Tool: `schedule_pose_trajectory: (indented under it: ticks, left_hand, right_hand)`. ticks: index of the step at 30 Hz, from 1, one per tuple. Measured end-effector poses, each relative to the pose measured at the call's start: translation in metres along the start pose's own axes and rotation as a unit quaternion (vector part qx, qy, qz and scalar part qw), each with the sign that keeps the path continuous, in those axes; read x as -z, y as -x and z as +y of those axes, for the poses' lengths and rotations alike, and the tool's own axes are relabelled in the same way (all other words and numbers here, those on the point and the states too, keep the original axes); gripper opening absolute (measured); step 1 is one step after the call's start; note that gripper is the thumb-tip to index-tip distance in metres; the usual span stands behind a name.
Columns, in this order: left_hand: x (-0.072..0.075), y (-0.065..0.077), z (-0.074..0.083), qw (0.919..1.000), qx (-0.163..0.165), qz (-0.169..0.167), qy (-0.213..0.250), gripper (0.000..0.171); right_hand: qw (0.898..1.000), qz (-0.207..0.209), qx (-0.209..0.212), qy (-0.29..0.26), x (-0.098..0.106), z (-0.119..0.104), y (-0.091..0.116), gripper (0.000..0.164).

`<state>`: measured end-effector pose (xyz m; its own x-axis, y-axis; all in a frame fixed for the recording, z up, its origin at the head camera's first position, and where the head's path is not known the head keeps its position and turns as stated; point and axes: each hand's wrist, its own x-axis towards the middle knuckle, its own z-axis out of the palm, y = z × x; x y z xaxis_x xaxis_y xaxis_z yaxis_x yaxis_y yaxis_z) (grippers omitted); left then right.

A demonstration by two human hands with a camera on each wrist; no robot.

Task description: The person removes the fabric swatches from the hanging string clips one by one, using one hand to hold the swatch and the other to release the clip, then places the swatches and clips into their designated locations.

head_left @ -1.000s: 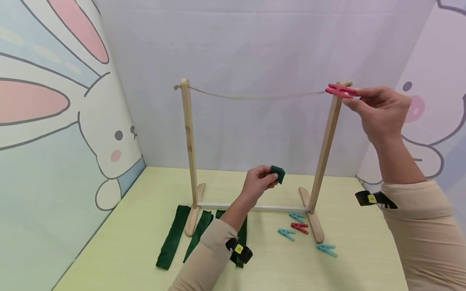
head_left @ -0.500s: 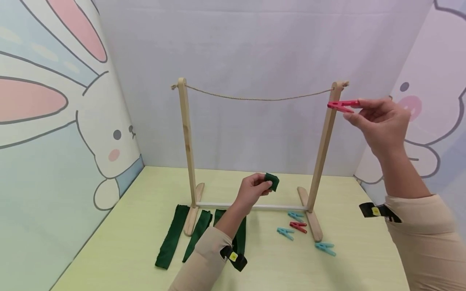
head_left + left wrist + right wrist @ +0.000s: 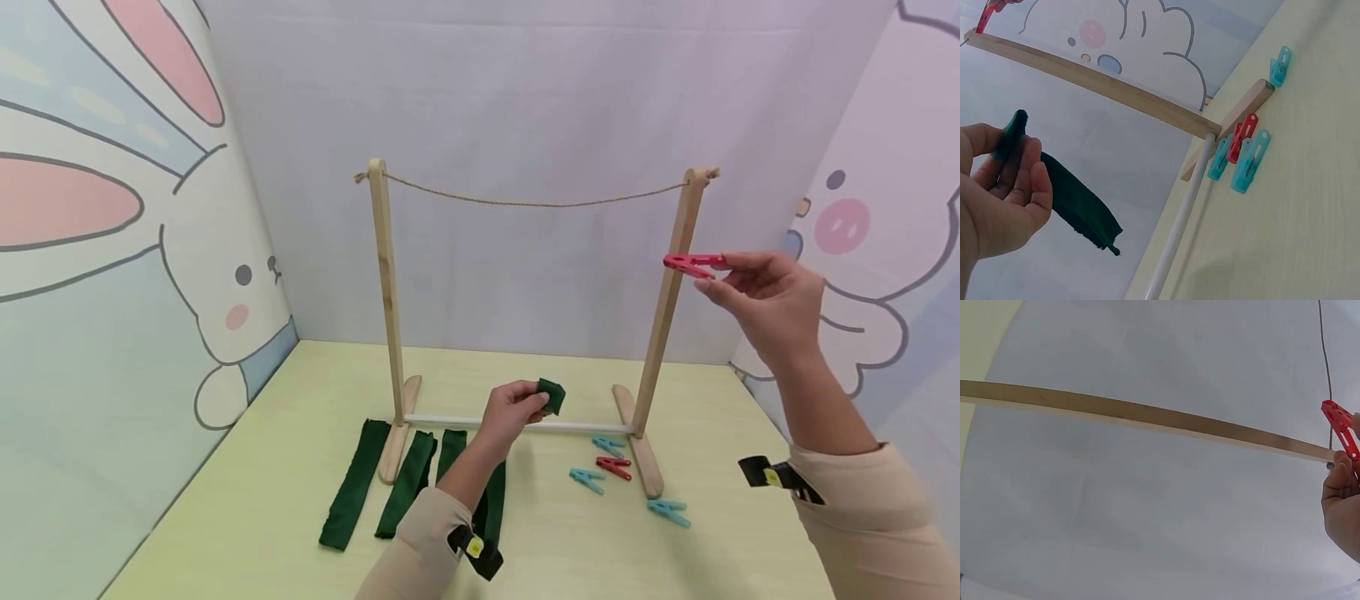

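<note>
My left hand (image 3: 510, 412) pinches one end of a dark green cloth strip (image 3: 552, 397) between thumb and fingers, in front of a wooden clothesline rack. In the left wrist view, the rest of that strip (image 3: 1085, 209) hangs from the fingers. Raised at the right, my right hand (image 3: 783, 312) holds a red clothespin (image 3: 690, 263) by its handle ends, in front of the rack's right post (image 3: 667, 317) in the head view. The right wrist view catches the same clothespin (image 3: 1342, 428) near the rope (image 3: 1325, 362), which sags between both posts with nothing clipped on it.
Green cloth strips (image 3: 355, 487) lie on the table (image 3: 247, 533) at the left, partly behind my left forearm. Blue clothespins (image 3: 587, 479) and a red one (image 3: 614, 467) lie near the rack's right foot (image 3: 648, 467). A white bar (image 3: 577, 427) joins the feet.
My right hand has lowered the red clothespin from beside the right post's top to partway down. My left hand has dropped slightly and shifted left with the cloth. The blurred rope is now sharp.
</note>
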<state>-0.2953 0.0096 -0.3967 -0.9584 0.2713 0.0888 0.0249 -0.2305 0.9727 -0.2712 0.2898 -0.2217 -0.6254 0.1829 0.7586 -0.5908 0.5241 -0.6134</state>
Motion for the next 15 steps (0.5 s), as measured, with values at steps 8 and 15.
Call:
schedule_pose_trajectory:
  ticks: [8, 15]
  left_hand:
    - [0.008, 0.002, -0.017, 0.9998, 0.020, -0.006, 0.002, 0.020]
    - [0.013, 0.003, -0.033, 0.9993, 0.028, -0.023, 0.005, 0.012]
  right_hand:
    - [1.000, -0.009, -0.018, 0.002, 0.003, 0.013, 0.021, 0.033]
    - [0.999, -0.006, -0.045, 0.005, 0.007, 0.023, 0.035, 0.034]
